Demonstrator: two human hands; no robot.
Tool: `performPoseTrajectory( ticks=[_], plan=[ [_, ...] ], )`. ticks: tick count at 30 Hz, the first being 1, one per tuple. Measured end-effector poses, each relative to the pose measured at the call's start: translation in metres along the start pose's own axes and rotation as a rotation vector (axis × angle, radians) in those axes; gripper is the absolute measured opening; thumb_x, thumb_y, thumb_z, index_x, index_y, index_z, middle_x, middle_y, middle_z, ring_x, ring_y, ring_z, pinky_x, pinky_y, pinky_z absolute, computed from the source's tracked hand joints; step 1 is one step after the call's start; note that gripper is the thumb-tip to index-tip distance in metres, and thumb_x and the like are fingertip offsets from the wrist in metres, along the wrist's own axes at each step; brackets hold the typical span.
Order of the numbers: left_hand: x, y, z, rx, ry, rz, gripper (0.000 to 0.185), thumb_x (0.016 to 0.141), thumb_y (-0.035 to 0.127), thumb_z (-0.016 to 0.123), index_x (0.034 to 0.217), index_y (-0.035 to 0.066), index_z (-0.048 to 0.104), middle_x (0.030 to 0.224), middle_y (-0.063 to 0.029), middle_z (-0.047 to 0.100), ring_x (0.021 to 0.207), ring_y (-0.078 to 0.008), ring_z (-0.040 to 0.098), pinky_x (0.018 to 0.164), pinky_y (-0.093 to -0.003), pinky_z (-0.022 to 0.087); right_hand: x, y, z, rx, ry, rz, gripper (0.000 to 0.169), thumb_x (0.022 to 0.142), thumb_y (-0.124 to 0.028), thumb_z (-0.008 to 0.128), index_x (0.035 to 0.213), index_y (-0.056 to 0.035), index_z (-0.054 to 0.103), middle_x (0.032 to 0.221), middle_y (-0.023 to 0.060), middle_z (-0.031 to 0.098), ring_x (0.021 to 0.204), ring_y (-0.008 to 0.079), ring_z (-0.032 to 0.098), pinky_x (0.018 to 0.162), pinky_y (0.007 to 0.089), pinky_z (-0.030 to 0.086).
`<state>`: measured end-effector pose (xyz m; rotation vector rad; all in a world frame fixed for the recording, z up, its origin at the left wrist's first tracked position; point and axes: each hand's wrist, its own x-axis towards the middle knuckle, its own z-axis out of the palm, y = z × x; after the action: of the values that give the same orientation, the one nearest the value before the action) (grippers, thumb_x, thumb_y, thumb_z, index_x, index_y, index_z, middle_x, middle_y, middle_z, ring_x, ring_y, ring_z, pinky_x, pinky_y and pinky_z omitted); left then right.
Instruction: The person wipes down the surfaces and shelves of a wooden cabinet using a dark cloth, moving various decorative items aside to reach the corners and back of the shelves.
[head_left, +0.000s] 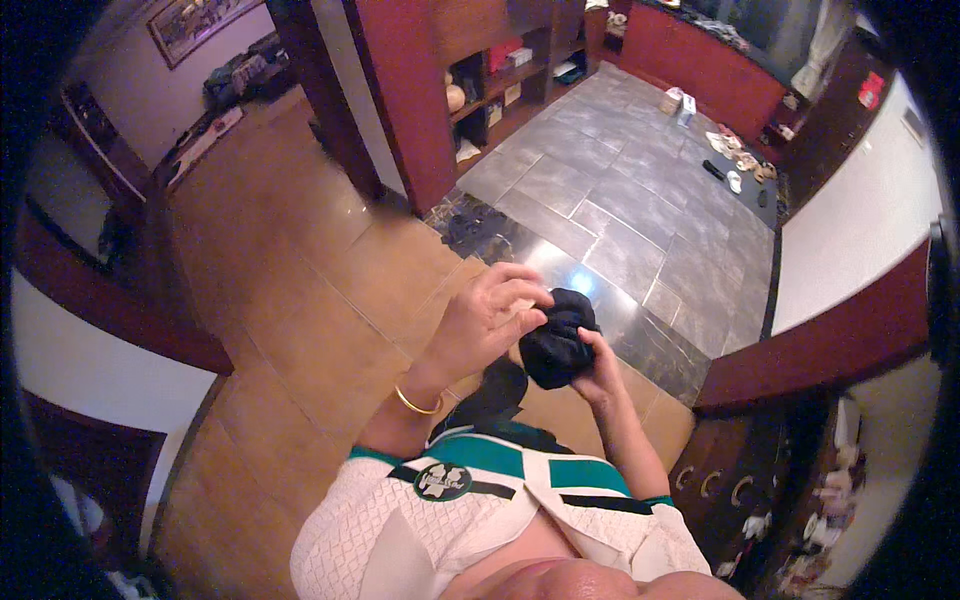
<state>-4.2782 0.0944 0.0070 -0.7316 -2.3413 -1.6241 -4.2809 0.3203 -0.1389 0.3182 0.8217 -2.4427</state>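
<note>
A rounded bundle of black fabric (559, 341) is held up in front of my waist. My right hand (596, 371) grips it from the right, thumb on top and the other fingers mostly hidden beneath. At its upper left edge is my left hand (495, 307), fingers curved and thumb pointing at the fabric. Whether those fingertips pinch the fabric is too blurred to tell. A gold bangle (418, 403) circles my left wrist. What the bundle is exactly cannot be made out.
Tan tiles (300, 322) meet grey tiles (600, 180) at a dark marble strip (660, 337). Several shoes (739, 161) and two boxes or bags (679, 105) stand on the far floor. Open shelves (499, 90) rise ahead; a dark cabinet with curved handles (709, 484) is at right.
</note>
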Motion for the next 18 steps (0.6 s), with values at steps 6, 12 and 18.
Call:
performPoseTrajectory(
  ticks=[6, 12, 18],
  plan=[
    [0.186, 0.010, -0.024, -0.262, -0.301, 0.749, 0.017, 0.087, 0.020, 0.068, 0.096, 0.006, 0.068, 0.095, -0.0055, 0.065, 0.063, -0.0153, 0.061, 0.050, -0.0277, 0.048, 0.147, -0.094, -0.099, 0.320, 0.347, -0.039, 0.038, 0.083, -0.023, 0.064, 0.115, -0.0023, 0.064, 0.116, 0.0133, 0.067, 0.107, 0.0330, 0.063, 0.096, 0.0491, 0.049],
    [0.349, -0.041, -0.034, -0.109, -0.149, 0.958, 0.021, 0.076, 0.022, 0.066, 0.092, 0.008, 0.064, 0.093, -0.0028, 0.058, 0.068, -0.0138, 0.059, 0.051, -0.0281, 0.049, 0.216, -0.196, -0.140, 0.416, 0.581, -0.268, 0.035, 0.081, -0.024, 0.067, 0.110, -0.0056, 0.067, 0.112, 0.0104, 0.069, 0.104, 0.0303, 0.065, 0.098, 0.0518, 0.047],
    [0.497, -0.139, -0.031, -0.086, -0.005, 0.862, 0.022, 0.077, 0.018, 0.066, 0.091, 0.000, 0.066, 0.075, -0.0128, 0.061, 0.056, -0.0157, 0.061, 0.047, -0.0241, 0.045, 0.294, -0.306, -0.253, 0.186, 0.969, -0.245, 0.035, 0.079, -0.032, 0.068, 0.108, -0.0136, 0.067, 0.109, 0.0063, 0.069, 0.095, 0.0309, 0.066, 0.073, 0.0459, 0.052]
  ],
)
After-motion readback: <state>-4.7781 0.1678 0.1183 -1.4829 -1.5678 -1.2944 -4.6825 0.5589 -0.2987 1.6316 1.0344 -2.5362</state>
